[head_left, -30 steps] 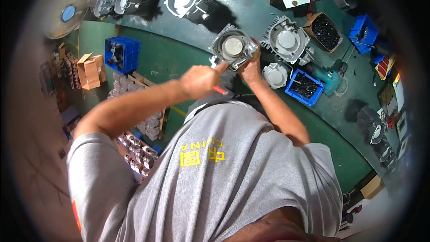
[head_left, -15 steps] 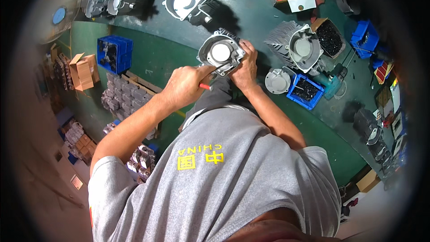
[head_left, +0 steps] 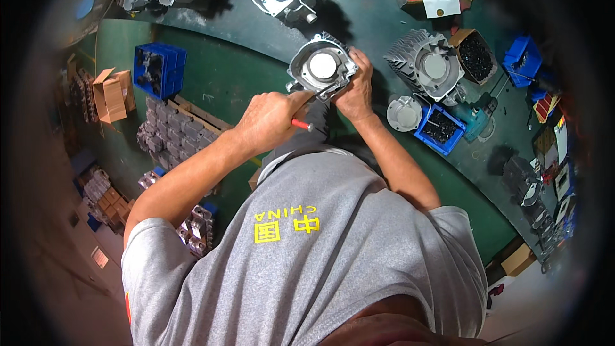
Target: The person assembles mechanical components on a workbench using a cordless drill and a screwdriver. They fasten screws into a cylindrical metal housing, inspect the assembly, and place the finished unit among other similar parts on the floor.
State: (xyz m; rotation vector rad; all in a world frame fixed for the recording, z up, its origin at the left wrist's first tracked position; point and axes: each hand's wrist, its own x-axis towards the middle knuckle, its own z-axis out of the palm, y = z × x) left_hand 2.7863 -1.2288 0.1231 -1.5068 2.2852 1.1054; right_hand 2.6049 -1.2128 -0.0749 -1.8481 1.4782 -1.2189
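Observation:
At the near edge of the workbench, a silvery cast-metal motor housing (head_left: pixel 302 74) is tilted with its round opening facing up. My right hand (head_left: pixel 357 93) is wrapped round its right side; the far fingers are partly hidden behind the metal. In my left hand (head_left: pixel 268 118), closed, is a slim tool with a red handle (head_left: pixel 302 125). Its handle end sticks out below the fist, and the extended index finger lies along the lower rim of the housing. The tool's working tip cannot be made out against the metal.
Similar housings stand behind (head_left: pixel 282 1) and to the right (head_left: pixel 423 57). Beside the latter lie a round metal cover (head_left: pixel 404 114), a blue bin of dark screws (head_left: pixel 442 122) and a teal power tool (head_left: pixel 477 122). Stacked castings (head_left: pixel 173 129) and a blue crate (head_left: pixel 160 67) are at floor level, left.
The dark shaft of the tool, visible across the housing's rim earlier, no longer shows clearly. Housing and hands have shifted slightly right in the picture, and the bench view has shifted a little.

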